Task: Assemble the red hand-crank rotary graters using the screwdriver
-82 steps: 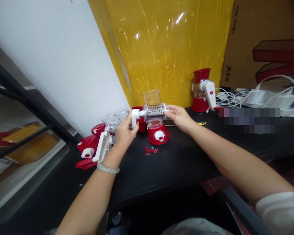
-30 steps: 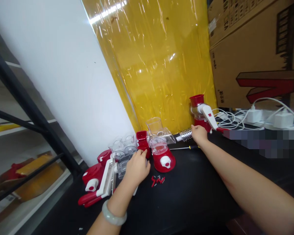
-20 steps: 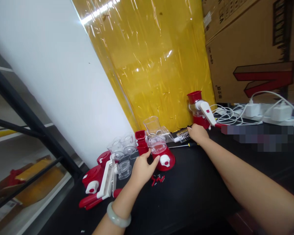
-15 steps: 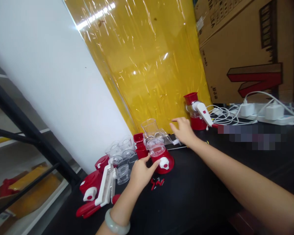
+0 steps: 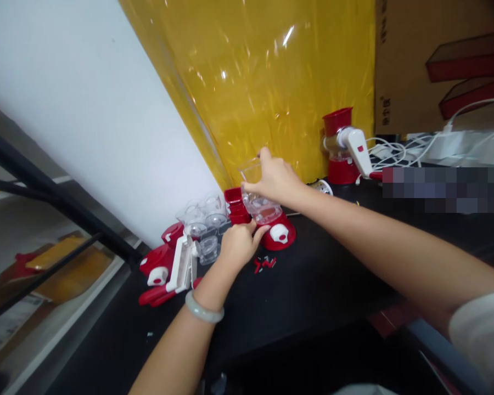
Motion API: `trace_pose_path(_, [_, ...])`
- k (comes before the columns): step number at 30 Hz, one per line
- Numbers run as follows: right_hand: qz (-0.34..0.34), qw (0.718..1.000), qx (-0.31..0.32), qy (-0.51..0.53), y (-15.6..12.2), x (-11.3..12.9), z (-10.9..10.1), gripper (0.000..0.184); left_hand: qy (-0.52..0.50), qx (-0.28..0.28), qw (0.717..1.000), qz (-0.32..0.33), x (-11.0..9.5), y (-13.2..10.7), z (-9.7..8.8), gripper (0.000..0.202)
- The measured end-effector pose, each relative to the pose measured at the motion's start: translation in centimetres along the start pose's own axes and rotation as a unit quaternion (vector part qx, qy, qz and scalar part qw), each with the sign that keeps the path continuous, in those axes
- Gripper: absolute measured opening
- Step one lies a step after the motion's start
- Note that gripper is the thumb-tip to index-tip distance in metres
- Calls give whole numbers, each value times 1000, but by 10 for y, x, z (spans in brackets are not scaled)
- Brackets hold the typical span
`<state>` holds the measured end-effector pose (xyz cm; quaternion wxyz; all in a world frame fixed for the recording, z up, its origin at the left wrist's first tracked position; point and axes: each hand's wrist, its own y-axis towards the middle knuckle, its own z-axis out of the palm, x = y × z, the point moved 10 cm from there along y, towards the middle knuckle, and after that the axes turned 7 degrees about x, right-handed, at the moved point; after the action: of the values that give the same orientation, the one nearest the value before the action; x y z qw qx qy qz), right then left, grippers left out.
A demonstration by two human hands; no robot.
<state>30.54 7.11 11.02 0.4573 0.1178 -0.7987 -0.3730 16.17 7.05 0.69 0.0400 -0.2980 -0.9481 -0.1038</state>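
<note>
A rotary grater stands on the black table, with a red base, a white knob on its front and a clear plastic body. My left hand holds the base at its left side, thumb toward the knob and fingers partly hidden behind. Up at the top, my right hand grips the clear hopper, thumb in front and fingers over the far side. Small red and grey pieces lie in front of the base. Behind my right wrist, a perforated metal drum shows in part.
Left of the grater are red boxes, clear plastic parts, a white slicer with red handles and another red base. A second, assembled grater stands at the back right, beside white cables and a cardboard box.
My right hand has moved left from beside the grater onto the clear hopper and closed on it. My left hand stays at the base. The camera view has shifted.
</note>
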Motion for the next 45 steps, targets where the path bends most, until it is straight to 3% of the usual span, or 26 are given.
trace_pose_path(11, [4, 980, 81, 181, 24, -37, 8, 64, 15, -23, 999, -25, -3, -7, -7, 64])
trace_pose_path(14, [31, 967, 25, 250, 27, -59, -11, 56, -20, -39, 998, -35, 3, -12, -11, 63])
trace_pose_path(18, [71, 948, -68, 304, 18, -85, -38, 43, -100, -125, 986, -35, 15, -21, -28, 62])
trace_pose_path(20, [89, 942, -73, 314, 7, -88, -41, 39, -140, -144, 979, -27, 21, -23, -32, 64])
trace_pose_path(24, [117, 944, -36, 307, -18, -75, -40, 44, -217, -126, 968, 4, 26, -20, -33, 66])
trace_pose_path(29, [122, 942, 0, 313, -47, -55, -37, 63, -315, -197, 918, 137, -7, -36, -65, 103])
trace_pose_path(32, [113, 938, 16, 326, -66, -47, -30, 67, -343, -212, 897, 179, -40, -45, -71, 118])
trace_pose_path(34, [117, 935, 18, 335, -83, -46, -27, 67, -365, -222, 887, 175, -57, -49, -68, 120])
trace_pose_path(37, [141, 933, 35, 329, -113, -53, -29, 61, -399, -233, 873, 157, -68, -52, -64, 109])
trace_pose_path(39, [157, 936, 44, 311, -129, -61, -42, 55, -409, -221, 865, 189, -73, -51, -69, 92])
trace_pose_path(42, [176, 938, 67, 292, -139, -71, -68, 53, -398, -152, 864, 270, -77, -44, -83, 73])
trace_pose_path(45, [127, 932, 135, 311, -130, -56, -85, 72, -388, -74, 871, 293, -72, -28, -98, 73])
